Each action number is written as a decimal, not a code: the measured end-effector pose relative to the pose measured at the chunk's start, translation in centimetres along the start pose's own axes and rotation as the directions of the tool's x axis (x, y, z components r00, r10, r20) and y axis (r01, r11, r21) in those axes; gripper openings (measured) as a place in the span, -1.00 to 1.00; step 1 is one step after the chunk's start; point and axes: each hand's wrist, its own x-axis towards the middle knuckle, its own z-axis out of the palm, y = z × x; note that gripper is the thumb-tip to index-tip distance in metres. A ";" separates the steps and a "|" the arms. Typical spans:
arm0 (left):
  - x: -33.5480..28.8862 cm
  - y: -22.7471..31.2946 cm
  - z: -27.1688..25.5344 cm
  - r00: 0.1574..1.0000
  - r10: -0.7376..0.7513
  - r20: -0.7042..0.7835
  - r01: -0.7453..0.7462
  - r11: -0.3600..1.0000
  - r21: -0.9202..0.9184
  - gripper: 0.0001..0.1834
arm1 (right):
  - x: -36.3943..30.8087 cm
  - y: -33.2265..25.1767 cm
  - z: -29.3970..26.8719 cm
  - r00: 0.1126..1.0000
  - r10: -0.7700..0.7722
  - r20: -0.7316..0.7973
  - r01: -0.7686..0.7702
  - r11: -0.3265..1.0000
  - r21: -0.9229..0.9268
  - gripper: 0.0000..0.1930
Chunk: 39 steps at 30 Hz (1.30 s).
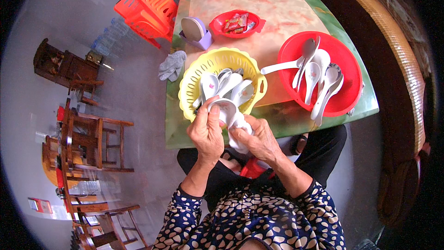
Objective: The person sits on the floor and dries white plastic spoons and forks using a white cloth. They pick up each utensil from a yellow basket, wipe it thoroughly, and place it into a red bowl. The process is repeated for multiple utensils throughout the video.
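Here, the left hand (pixel 206 130) pinches a spoon (pixel 224 106) at the near rim of the yellow basket (pixel 190 83); the right hand (pixel 260 137) grips a cloth (pixel 237 132) bunched against that spoon. The red basin (pixel 349 74) holds others.

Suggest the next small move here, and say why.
Probably the right grip should rub the white cloth along what looks like a white spoon: the cloth is bunched against it, while the left grip pinches its rim.

Near, head-high fisheye view, steeply down over hands (pixel 206 132) and table (pixel 199 2), apparently warped rimward.
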 end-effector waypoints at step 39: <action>0.2 0.8 -3.9 0.732 -0.431 0.527 0.679 0.414 -0.606 -0.74 | -1.1 0.0 -6.0 0.825 -0.517 0.229 0.534 0.580 -0.616 -0.73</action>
